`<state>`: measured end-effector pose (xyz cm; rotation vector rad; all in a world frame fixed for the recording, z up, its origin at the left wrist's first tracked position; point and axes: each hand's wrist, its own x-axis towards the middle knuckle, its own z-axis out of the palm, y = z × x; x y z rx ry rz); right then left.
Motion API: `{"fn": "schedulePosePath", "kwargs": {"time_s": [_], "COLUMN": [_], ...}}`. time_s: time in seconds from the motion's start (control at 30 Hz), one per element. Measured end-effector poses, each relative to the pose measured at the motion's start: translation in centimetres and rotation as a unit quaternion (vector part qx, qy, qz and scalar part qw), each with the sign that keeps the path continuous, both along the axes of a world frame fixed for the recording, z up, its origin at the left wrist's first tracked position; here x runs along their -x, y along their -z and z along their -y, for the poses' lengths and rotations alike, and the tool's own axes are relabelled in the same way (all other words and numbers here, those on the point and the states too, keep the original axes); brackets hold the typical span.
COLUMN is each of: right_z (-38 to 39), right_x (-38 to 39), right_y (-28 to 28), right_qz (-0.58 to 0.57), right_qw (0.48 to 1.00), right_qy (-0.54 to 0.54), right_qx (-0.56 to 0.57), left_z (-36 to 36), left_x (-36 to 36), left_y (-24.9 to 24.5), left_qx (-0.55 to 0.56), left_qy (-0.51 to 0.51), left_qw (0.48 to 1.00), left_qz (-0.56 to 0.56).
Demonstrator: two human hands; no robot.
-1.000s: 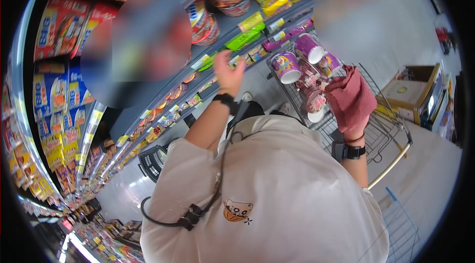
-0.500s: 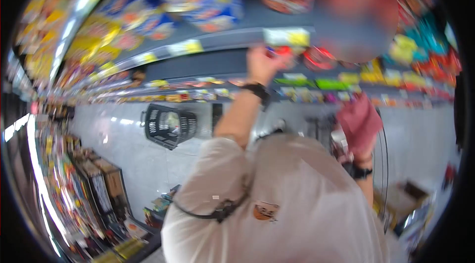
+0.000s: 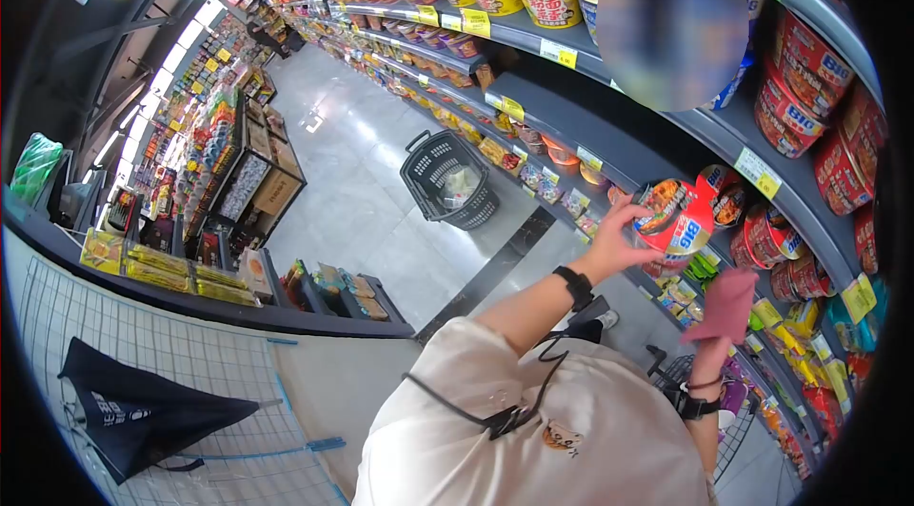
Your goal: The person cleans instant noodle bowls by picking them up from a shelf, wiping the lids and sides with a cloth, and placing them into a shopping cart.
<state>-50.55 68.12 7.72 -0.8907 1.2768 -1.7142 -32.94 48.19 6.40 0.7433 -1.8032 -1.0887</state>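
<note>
My left hand (image 3: 614,244) grips a red instant noodle bowl (image 3: 687,225) by its side, thumb and fingers around the rim. The bowl is tilted so that its printed lid, marked "BIG", faces up toward me. It is held at the front of a shelf, close to similar red bowls (image 3: 766,238). Lower and to the right is my right hand (image 3: 710,350), closed on a pink cloth (image 3: 725,304) that covers most of its fingers. Dark bands circle both wrists.
A dark shopping basket (image 3: 436,163) with something pale inside stands on the floor. Yellow noodle bowls (image 3: 550,3) and larger red bowls (image 3: 790,116) line the upper shelf (image 3: 700,130). Behind, a dark umbrella (image 3: 143,416) lies on a wire rack (image 3: 257,382).
The view has swung and sharpened. My left hand, earlier reaching into the shelf at a red item, now holds the noodle bowl out with its lid showing. The cloth stays in my right hand.
</note>
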Motion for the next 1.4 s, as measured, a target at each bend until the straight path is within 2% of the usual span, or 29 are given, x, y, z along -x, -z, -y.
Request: {"fn": "schedulePosePath", "kwargs": {"time_s": [0.03, 0.07, 0.1, 0.17, 0.2, 0.3, 0.33, 0.37, 0.43, 0.47, 0.53, 0.6, 0.63, 0.7, 0.73, 0.77, 0.8, 0.83, 0.9, 0.97, 1.03, 1.07, 1.1, 1.13, 1.23, 1.27, 1.3, 1.37, 1.4], "right_z": [0.2, 0.5, 0.9, 2.0, 2.4, 2.2, 1.7, 1.1, -0.4, -0.8, -0.6, -0.2, 1.4, 0.3, 0.1, -0.2, -0.3, -0.1, -0.7, -0.9, -3.5, -4.1, -4.3, -4.5, -4.7, -5.4, -5.2, -4.9, -5.2], "right_x": [-1.2, -2.4, -3.4, -5.1, -5.9, -6.7, -5.2, -4.1, -3.0, -3.6, -4.8, -3.9, -4.7, -4.9, -5.2, -5.8, -6.2, -6.6, -6.3, -5.7, -3.9, -4.6, -7.0, -7.9, -9.5, -7.4, -8.2, -9.9, -9.3], "right_y": [-0.7, -1.5, -2.3, -4.6, -6.0, -7.8, -2.2, -2.6, -4.9, -6.4, -9.9, -7.8, -9.9, -9.4, -8.7, -8.1, -7.4, -6.8, -5.9, -3.8, -2.6, -3.9, -6.6, -8.3, -8.3, -3.1, -3.8, -6.6, -6.1], "right_qz": [-0.005, -0.014, -0.026, -0.062, -0.086, -0.120, -0.071, -0.077, -0.004, -0.006, -0.102, -0.041, 0.024, 0.065, 0.093, 0.128, 0.173, 0.231, 0.338, 0.403, 0.208, 0.209, 0.193, 0.178, 0.240, 0.194, 0.191, 0.375, 0.365], "right_qw": [1.000, 0.999, 0.999, 0.996, 0.993, 0.987, 0.989, 0.987, 0.999, 1.000, 0.989, 0.982, 0.962, 0.972, 0.973, 0.970, 0.962, 0.948, 0.913, 0.885, 0.973, 0.971, 0.962, 0.948, 0.920, 0.963, 0.963, 0.870, 0.872], "right_qy": [-0.023, -0.034, -0.035, -0.006, 0.018, 0.064, 0.075, 0.085, -0.034, -0.013, 0.056, 0.030, 0.161, 0.117, 0.099, 0.085, 0.074, 0.066, 0.086, 0.128, 0.094, 0.112, 0.190, 0.265, 0.304, 0.184, 0.192, 0.190, 0.198], "right_qx": [0.005, 0.014, 0.028, 0.063, 0.078, 0.086, 0.110, 0.111, 0.015, 0.006, 0.087, 0.180, 0.218, 0.195, 0.189, 0.191, 0.199, 0.210, 0.213, 0.194, 0.034, 0.038, 0.020, -0.001, 0.063, -0.009, -0.010, 0.258, 0.259], "left_z": [-1.1, -2.1, -3.5, -6.1, -6.3, -6.7, -6.6, -6.4, -6.4, -6.3, -6.0, -5.7, -5.7, -5.9, -4.9, -6.5, -6.1, -6.8, -6.7, -5.3, -4.4, -4.6, -6.5, -7.3, -7.8, -7.6, -6.7, -4.7, -5.3], "left_x": [-0.6, -1.4, -1.4, -0.6, -0.4, -1.4, -1.6, -1.5, -1.7, -1.8, -1.9, -2.2, -2.2, -2.1, -2.4, -2.2, -1.3, -0.8, 0.4, 1.7, 2.1, 2.7, 1.9, 1.7, -0.1, -0.3, 0.0, 1.9, 3.3], "left_y": [-0.2, -0.2, -0.9, -3.0, -2.9, -5.3, -5.8, -6.2, -7.0, -7.5, -8.4, -9.5, -9.9, -9.9, -9.0, -11.0, -11.1, -12.6, -12.5, -10.5, -7.6, -5.4, -6.7, -7.9, -11.7, -12.0, -10.6, -6.3, -6.4], "left_qx": [-0.078, -0.013, -0.012, -0.228, -0.189, -0.201, -0.180, -0.180, -0.205, -0.163, -0.173, -0.139, -0.103, -0.003, -0.086, -0.263, -0.250, -0.308, -0.172, -0.178, -0.196, -0.187, -0.003, -0.006, -0.160, -0.209, -0.209, -0.393, -0.391], "left_qy": [0.048, 0.066, 0.067, 0.148, 0.143, 0.144, 0.166, 0.177, 0.223, 0.215, 0.267, 0.306, 0.317, 0.309, 0.358, 0.353, 0.353, 0.382, 0.381, 0.312, 0.362, 0.377, 0.416, 0.428, 0.530, 0.557, 0.563, 0.614, 0.624], "left_qw": [0.994, 0.997, 0.997, 0.944, 0.950, 0.950, 0.949, 0.947, 0.931, 0.945, 0.930, 0.929, 0.934, 0.942, 0.922, 0.887, 0.894, 0.859, 0.893, 0.918, 0.902, 0.902, 0.900, 0.893, 0.832, 0.804, 0.799, 0.684, 0.677], "left_qz": [-0.056, 0.038, 0.040, -0.187, -0.201, -0.192, -0.197, -0.199, -0.203, -0.183, -0.185, -0.155, -0.131, -0.130, -0.121, -0.138, -0.113, -0.149, -0.164, -0.169, -0.126, -0.096, -0.132, -0.137, -0.028, 0.013, 0.011, 0.013, 0.010]}}
